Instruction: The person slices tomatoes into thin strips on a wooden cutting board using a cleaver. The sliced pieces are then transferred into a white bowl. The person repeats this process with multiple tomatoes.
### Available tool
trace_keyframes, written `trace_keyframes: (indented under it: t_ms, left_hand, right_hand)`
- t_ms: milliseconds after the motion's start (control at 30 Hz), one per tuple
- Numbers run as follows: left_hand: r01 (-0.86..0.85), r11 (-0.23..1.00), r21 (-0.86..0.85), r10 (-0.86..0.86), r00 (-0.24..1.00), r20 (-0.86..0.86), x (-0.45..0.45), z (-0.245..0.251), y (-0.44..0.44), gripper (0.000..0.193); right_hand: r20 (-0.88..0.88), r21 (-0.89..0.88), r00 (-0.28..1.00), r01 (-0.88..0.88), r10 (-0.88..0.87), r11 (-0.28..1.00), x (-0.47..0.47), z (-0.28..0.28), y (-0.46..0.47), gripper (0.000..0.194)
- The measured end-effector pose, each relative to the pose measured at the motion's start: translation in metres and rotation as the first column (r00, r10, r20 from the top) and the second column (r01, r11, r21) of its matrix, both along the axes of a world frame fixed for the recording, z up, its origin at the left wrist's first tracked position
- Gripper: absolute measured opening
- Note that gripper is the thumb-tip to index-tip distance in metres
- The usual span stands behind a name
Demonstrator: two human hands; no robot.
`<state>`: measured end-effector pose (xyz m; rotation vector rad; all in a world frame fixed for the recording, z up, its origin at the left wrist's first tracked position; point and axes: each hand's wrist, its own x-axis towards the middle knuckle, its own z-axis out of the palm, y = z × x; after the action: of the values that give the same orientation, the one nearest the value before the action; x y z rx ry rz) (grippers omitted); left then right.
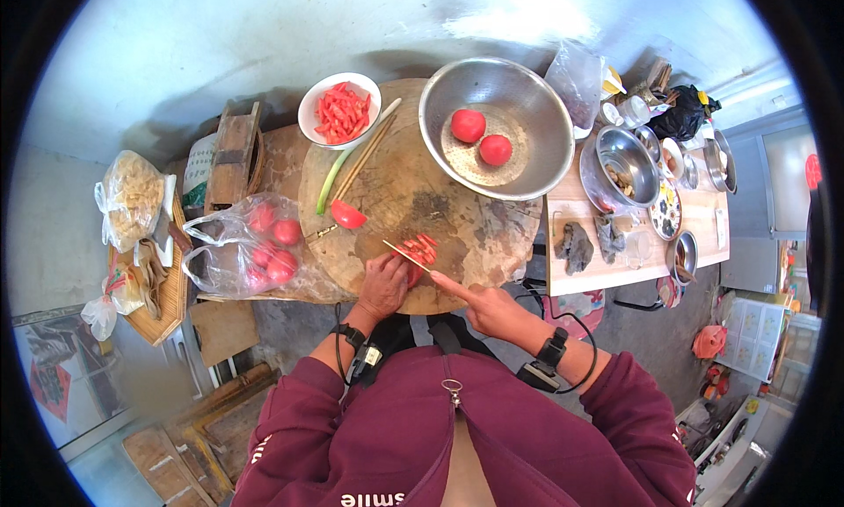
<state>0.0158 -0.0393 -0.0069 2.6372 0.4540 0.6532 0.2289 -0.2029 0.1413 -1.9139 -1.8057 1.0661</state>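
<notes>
On a round wooden chopping board [389, 184], my left hand [382, 286] presses down on a tomato piece [415, 275] with bent fingers. My right hand [491, 312] grips a kitchen knife [405, 255], its forefinger stretched along the blade, which looks thin from above. The blade lies against my left fingertips, between the held piece and some cut tomato strips [422, 247]. A tomato wedge [348, 214] rests to the left. Behind it lie a green onion stalk [330, 181] and wooden chopsticks [364, 156]. The knife's handle is hidden in my right hand.
At the board's back stand a white bowl [306, 121] of tomato strips and a steel basin [547, 158] with two whole tomatoes [468, 125]. A plastic bag [221, 270] of tomatoes sits left. Steel bowls [630, 151] and grey cloths [575, 247] occupy the right-hand table [567, 279].
</notes>
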Motion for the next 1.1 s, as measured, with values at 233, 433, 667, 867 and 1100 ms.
trace_keyframes:
  t_ms: [233, 433, 667, 867, 1100]
  left_hand:
    - [0.006, 1.0, -0.022, -0.005, 1.0, 0.029, 0.001, -0.001, 0.0, 0.051]
    - [-0.013, 1.0, 0.02, 0.012, 0.998, 0.055, 0.0, -0.001, 0.0, 0.047]
    - [-0.009, 1.0, 0.003, 0.008, 0.998, 0.06, -0.005, 0.002, -0.003, 0.041]
    - [-0.013, 1.0, 0.023, 0.013, 1.0, 0.023, -0.008, 0.001, -0.005, 0.042]
    - [-0.004, 1.0, 0.023, 0.004, 1.0, 0.016, -0.007, 0.003, -0.002, 0.043]
  right_hand:
    - [0.016, 0.106, 0.999, 0.028, -0.03, 0.994, -0.024, -0.037, 0.045, 0.092]
    - [0.035, 0.105, 0.999, 0.028, -0.032, 0.994, -0.023, -0.033, 0.041, 0.091]
    - [-0.038, 0.026, 0.997, 0.065, -0.064, 0.998, 0.001, -0.025, 0.005, 0.093]
    - [-0.024, 0.037, 0.994, 0.111, -0.11, 0.993, 0.009, -0.024, -0.006, 0.094]
    - [-0.015, 0.07, 0.999, 0.044, -0.043, 0.997, 0.003, -0.008, -0.008, 0.091]
